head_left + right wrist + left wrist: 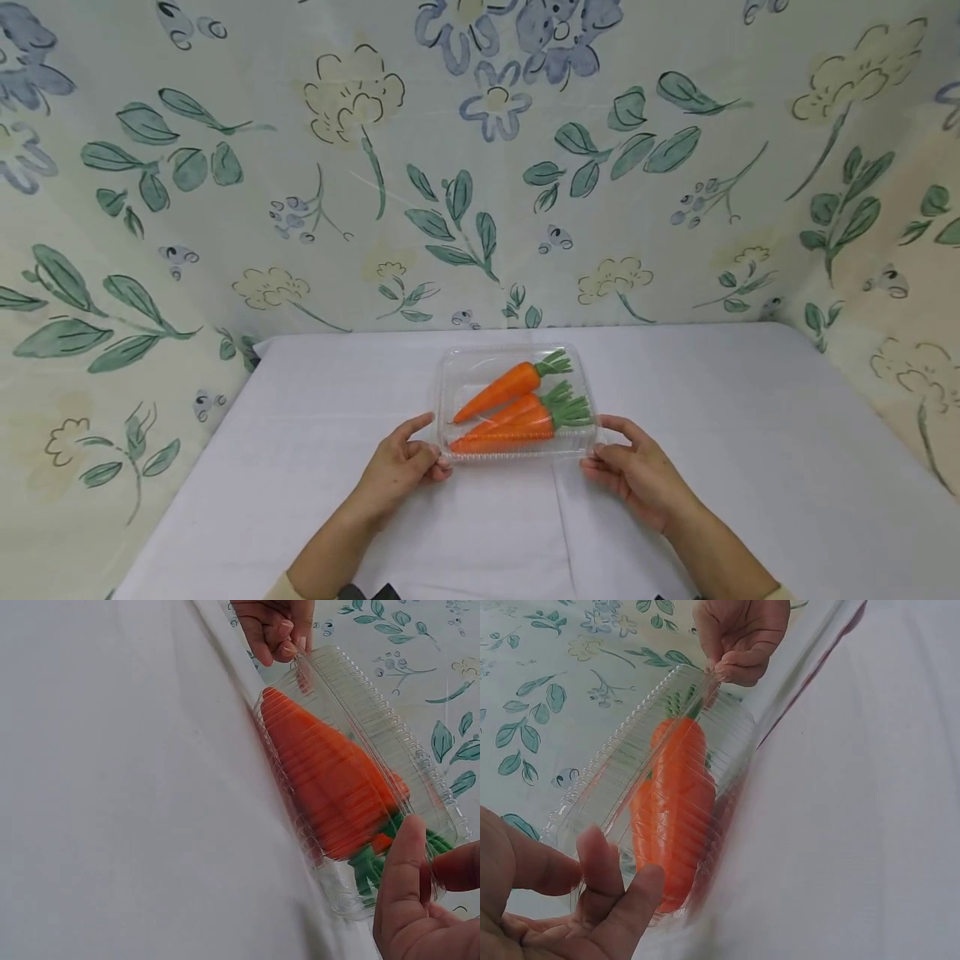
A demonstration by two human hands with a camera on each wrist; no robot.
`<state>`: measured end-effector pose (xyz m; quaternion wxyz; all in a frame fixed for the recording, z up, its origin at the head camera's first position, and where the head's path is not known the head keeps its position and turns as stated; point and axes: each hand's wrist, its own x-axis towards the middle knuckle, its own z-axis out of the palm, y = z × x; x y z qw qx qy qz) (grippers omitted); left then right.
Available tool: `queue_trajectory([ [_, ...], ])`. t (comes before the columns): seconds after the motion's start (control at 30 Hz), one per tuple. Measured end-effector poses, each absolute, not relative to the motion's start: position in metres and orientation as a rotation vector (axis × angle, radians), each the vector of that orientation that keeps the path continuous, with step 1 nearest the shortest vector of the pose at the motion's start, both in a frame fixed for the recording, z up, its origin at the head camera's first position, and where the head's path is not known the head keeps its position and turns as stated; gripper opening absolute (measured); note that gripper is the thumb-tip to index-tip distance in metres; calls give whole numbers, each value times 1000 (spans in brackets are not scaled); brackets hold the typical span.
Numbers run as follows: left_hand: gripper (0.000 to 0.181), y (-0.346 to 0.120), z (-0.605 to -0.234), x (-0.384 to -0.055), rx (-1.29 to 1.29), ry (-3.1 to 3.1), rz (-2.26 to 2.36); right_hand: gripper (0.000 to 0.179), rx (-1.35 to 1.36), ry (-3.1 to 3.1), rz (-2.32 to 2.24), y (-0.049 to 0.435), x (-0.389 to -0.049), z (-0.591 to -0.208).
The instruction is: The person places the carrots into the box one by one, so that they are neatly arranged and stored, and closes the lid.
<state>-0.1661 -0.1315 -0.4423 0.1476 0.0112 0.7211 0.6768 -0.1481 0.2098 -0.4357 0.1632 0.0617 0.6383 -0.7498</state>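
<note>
A clear plastic clamshell box rests on the white cloth with its lid down over three orange carrots. Their green tops point right, and their tips point left. At the box's near left corner, my left hand pinches the rim, index finger stretched along the side. My right hand grips the near right corner in much the same way. In the left wrist view, the left fingers lie against the ribbed wall. The right wrist view shows the right thumb and fingers at the edge beside the green tops.
A white cloth covers the table, with a crease running toward the front edge. Floral fabric hangs close behind the table and along both sides.
</note>
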Motion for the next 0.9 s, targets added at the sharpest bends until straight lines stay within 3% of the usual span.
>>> queue_trajectory([
  [0.63, 67, -141, -444, -166, 6, 1934, 1997, 66, 140, 1755, -2123, 211, -146, -441],
  [0.9, 66, -152, -441, -170, 47, 2186, 1742, 66, 166, 1921, -1908, 226, -154, -435],
])
